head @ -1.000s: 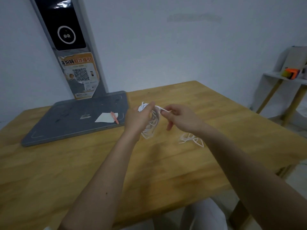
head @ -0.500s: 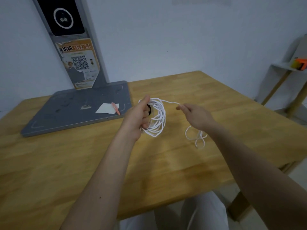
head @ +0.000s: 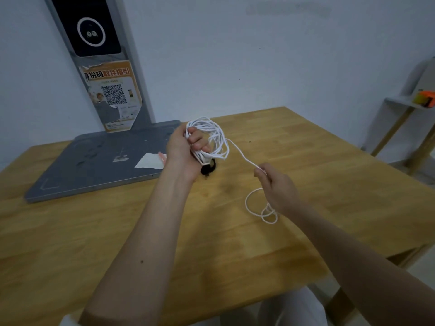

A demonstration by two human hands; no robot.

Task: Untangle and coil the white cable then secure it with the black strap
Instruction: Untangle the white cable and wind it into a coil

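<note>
Since half a second ago my right hand (head: pixel 277 187) dropped lower, pinching the white cable (head: pixel 242 157) running up-left to the coil gripped in my left hand (head: pixel 186 147).

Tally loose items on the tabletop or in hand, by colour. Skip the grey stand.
White: 2, cable and paper slip
Black: 1, strap
Pink: 1, small stick
Total: 4

A wooden counter (head: pixel 282 142) fills the lower view. At ten o'clock a grey base plate (head: pixel 94 161) lies on it, carrying a white paper slip (head: pixel 150 161) and an upright grey post (head: pixel 103 62) with a QR-code poster (head: pixel 113 95). At three o'clock stands a shelf (head: pixel 400 104) holding an orange object (head: pixel 427 97).
</note>
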